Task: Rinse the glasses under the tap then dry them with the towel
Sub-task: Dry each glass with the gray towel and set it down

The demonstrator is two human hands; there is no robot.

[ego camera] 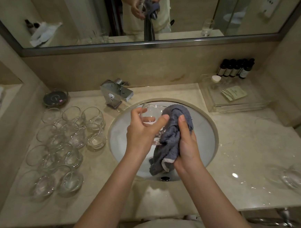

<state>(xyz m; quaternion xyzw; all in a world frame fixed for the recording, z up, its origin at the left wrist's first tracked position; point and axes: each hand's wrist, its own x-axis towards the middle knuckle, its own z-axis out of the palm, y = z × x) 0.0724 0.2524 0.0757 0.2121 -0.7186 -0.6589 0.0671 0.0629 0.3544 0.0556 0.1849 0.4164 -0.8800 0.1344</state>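
Left hand [143, 130] grips 1 glass [150, 115] tilted mouth-away — right hand [184, 143], just beside, clutches the towel [172, 130] against it.

The towel [174, 130] hides the glass's [149, 114] right side; at four o'clock, glasses [300, 175] blur together, uncountable; bottle labels [236, 69] unreadable.

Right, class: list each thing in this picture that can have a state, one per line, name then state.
Left hand: grips the held glass.
Right hand: grips the grey towel.
Held glass: over the sink, tilted, towel against it.
Grey towel: bunched, end hanging down.
Tap: no water running.
Glasses on the left: upright, clustered.
Glass on the right: standing apart on the counter.
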